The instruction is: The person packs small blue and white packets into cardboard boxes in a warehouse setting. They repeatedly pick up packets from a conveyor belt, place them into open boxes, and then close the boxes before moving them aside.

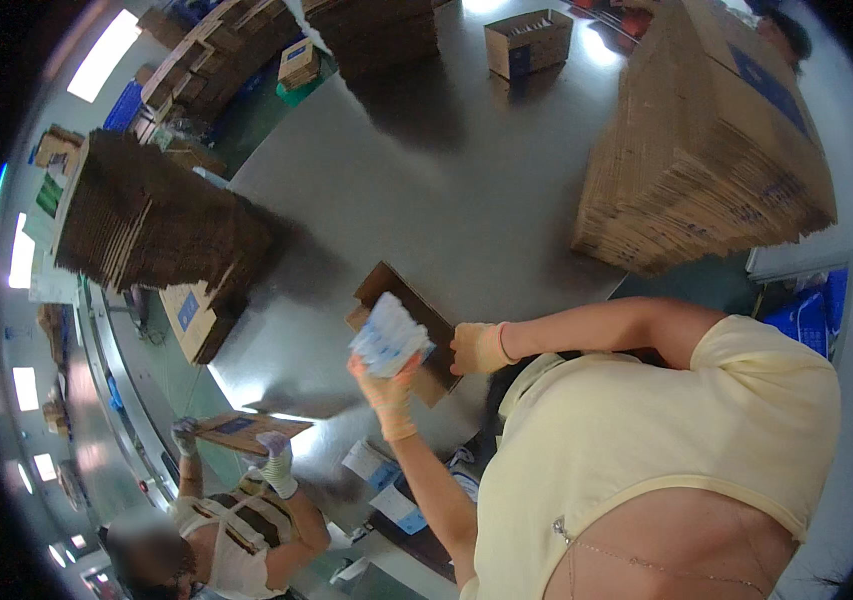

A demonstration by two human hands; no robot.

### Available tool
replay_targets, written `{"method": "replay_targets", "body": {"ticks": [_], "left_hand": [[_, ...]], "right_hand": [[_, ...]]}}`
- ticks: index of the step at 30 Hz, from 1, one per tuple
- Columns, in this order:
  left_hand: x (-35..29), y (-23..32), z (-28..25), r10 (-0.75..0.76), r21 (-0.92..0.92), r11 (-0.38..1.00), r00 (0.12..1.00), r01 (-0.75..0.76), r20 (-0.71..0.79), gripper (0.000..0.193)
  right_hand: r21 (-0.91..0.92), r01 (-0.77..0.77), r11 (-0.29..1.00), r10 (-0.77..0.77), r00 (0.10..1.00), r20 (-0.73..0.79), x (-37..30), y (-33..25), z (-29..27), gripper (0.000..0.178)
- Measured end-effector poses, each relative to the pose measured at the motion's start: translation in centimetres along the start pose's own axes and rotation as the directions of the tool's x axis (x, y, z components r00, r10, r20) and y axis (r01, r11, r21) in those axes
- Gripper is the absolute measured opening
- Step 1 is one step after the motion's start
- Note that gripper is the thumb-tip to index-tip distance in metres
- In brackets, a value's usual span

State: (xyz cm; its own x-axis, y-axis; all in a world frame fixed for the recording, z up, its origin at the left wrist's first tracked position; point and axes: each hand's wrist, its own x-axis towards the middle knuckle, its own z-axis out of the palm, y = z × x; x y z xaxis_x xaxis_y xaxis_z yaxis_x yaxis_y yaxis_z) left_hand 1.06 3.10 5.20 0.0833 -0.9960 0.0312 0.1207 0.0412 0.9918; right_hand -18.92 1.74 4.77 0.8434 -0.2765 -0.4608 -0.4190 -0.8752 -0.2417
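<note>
My left hand [386, 393] grips a bundle of thin white packets with blue print [386, 338], holding it tilted over an open brown cardboard box [433, 387]. The bundle hides part of the box's inside. On the right side of that box, my right hand [481, 347] closes its fingers on the cardboard wall. Both hands wear light gloves with orange on them. The box rests on a grey metal table [396, 190], its flaps raised.
Tall stacks of flattened cartons stand at right [696, 170] and left [146, 215]. A filled open box [529, 45] sits at the far side. Blue-and-white sheets [398, 507] lie near my left forearm. A gloved co-worker at lower left holds a flat carton [246, 430].
</note>
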Motion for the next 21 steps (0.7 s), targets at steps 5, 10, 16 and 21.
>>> {"method": "replay_targets", "body": {"ticks": [5,10,16,21], "left_hand": [[-0.8,-4.2,3.8,-0.021,0.441,0.897,1.000,0.009,0.022,0.073],[-1.6,-6.1,2.5,0.100,0.914,0.383,0.989,-0.136,0.105,0.094],[1.2,-0.2,0.5,-0.331,0.697,0.716,0.866,-0.028,0.375,0.098],[6.4,-1.7,3.7,-0.330,0.950,0.301,0.925,-0.084,0.187,0.032]], "right_hand": [[0.361,-0.144,0.921,0.184,0.980,-0.077,-0.8,0.3,-0.6,0.030],[0.665,-0.391,0.636,0.471,0.880,0.066,0.1,-0.5,-0.1,0.028],[0.402,-0.175,0.899,0.223,0.972,-0.075,-1.5,-0.2,-0.1,0.022],[0.637,-0.331,0.696,0.420,0.907,0.013,-2.5,-1.0,-2.1,0.021]]}}
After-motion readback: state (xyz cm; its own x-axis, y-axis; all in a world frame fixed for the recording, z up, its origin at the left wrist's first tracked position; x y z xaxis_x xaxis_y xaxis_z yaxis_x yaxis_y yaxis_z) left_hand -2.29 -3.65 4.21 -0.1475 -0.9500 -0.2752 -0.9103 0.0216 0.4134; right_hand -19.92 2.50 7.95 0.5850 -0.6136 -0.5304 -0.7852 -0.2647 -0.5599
